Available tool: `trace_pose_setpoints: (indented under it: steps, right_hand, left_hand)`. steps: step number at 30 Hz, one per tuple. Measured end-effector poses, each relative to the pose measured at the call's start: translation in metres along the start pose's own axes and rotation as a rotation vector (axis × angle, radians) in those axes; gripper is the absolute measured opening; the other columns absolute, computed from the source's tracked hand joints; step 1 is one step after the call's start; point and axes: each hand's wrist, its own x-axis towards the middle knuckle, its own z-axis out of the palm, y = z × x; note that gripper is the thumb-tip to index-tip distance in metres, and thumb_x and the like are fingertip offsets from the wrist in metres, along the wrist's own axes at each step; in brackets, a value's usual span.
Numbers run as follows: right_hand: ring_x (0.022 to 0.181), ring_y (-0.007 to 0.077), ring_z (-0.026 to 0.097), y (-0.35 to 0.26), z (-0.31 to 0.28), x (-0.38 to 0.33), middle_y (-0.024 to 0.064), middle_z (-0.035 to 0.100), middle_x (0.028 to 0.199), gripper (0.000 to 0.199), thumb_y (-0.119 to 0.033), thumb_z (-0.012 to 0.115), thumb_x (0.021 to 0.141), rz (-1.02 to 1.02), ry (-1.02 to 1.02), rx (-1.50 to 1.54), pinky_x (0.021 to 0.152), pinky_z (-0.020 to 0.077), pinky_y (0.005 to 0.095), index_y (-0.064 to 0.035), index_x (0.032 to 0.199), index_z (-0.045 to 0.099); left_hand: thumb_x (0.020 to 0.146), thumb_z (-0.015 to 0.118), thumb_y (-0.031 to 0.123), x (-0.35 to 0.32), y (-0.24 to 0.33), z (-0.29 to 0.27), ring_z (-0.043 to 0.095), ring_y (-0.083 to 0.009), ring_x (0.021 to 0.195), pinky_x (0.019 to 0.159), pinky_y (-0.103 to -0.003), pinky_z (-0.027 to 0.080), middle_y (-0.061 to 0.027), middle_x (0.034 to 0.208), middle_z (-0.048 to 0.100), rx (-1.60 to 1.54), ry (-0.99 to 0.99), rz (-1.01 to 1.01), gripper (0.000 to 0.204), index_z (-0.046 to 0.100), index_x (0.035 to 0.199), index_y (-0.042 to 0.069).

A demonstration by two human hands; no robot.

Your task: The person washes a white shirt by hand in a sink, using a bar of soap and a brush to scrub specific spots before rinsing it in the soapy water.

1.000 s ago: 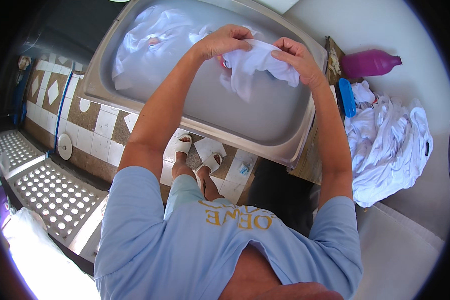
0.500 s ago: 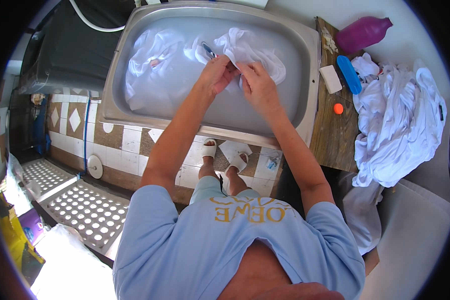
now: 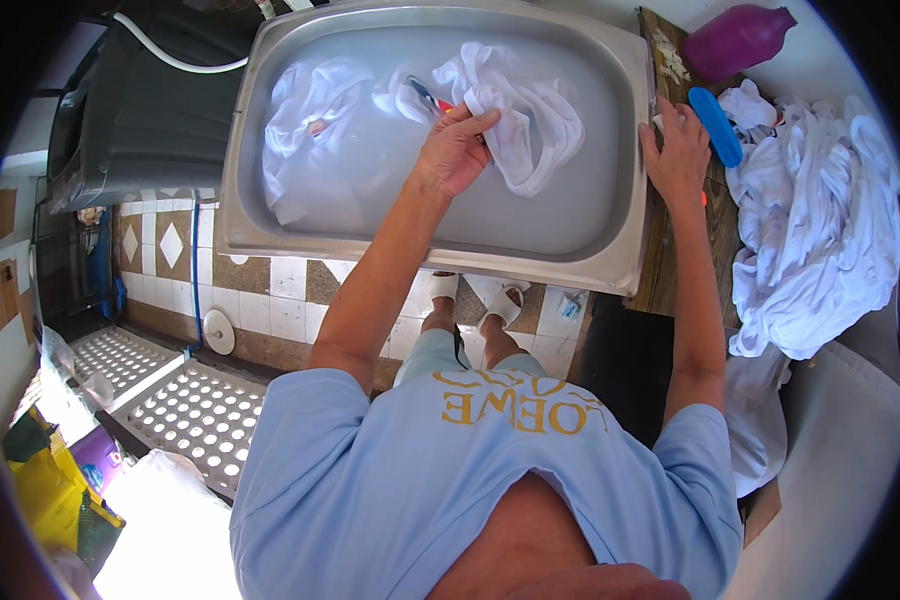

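My left hand (image 3: 457, 150) is closed on a fold of a white cloth (image 3: 515, 115) that lies in the milky water of the steel sink (image 3: 430, 250), near the sink's far right part; a thin dark tool with a red tip (image 3: 428, 96) shows just above my knuckles. A second white cloth (image 3: 305, 130) floats at the far left of the sink, apart from the first. My right hand (image 3: 678, 150) lies open and flat on the wooden worktop (image 3: 715, 240) at the sink's right rim, fingers spread, touching the near end of a blue oblong brush (image 3: 716, 125). Beyond the brush lies a purple bottle (image 3: 735, 40) on its side; I cannot tell any label on it. A heap of white laundry (image 3: 820, 220) sits just right of my right hand. Down at left stand a yellow bag (image 3: 45, 490) and a purple package (image 3: 98, 455) on the floor.
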Motion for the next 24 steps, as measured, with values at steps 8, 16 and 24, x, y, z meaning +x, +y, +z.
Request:
trace_pose_setpoints:
  steps: [8, 16, 24]
  right_hand:
    - [0.107, 0.0382, 0.049, 0.019, 0.024, 0.01, 0.0176, 0.051, 0.117, 0.041, -0.02, 0.055, 0.086, 0.026, -0.101, 0.043, 0.09, 0.0396, 0.0485, -0.0168, 0.126, 0.049]
    - [0.105, 0.0332, 0.052, 0.034, 0.019, 0.018, 0.0149, 0.056, 0.112, 0.045, 0.004, 0.052, 0.077, -0.086, 0.004, 0.239, 0.091, 0.0399, 0.0396, -0.008, 0.121, 0.05]
    - [0.098, 0.0332, 0.057, -0.076, 0.045, 0.059, 0.0173, 0.058, 0.109, 0.035, -0.003, 0.056, 0.078, 0.026, -0.076, 0.67, 0.086, 0.0453, 0.0381, -0.0126, 0.112, 0.055]
  left_hand:
    - [0.086, 0.059, -0.001, 0.002, -0.002, 0.0, 0.061, -0.0194, 0.097, 0.09, -0.035, 0.052, -0.0058, 0.102, 0.064, 0.006, 0.006, -0.018, 0.022, 0.063, 0.106, 0.004]
    - [0.087, 0.058, 0.004, 0.004, -0.002, 0.001, 0.059, -0.0216, 0.104, 0.095, -0.037, 0.048, -0.007, 0.109, 0.061, -0.043, -0.036, -0.049, 0.027, 0.056, 0.114, 0.002]
    - [0.089, 0.058, 0.007, 0.008, -0.003, -0.001, 0.058, -0.0212, 0.105, 0.095, -0.037, 0.048, -0.0066, 0.11, 0.06, -0.074, -0.05, -0.063, 0.027, 0.054, 0.115, 0.003]
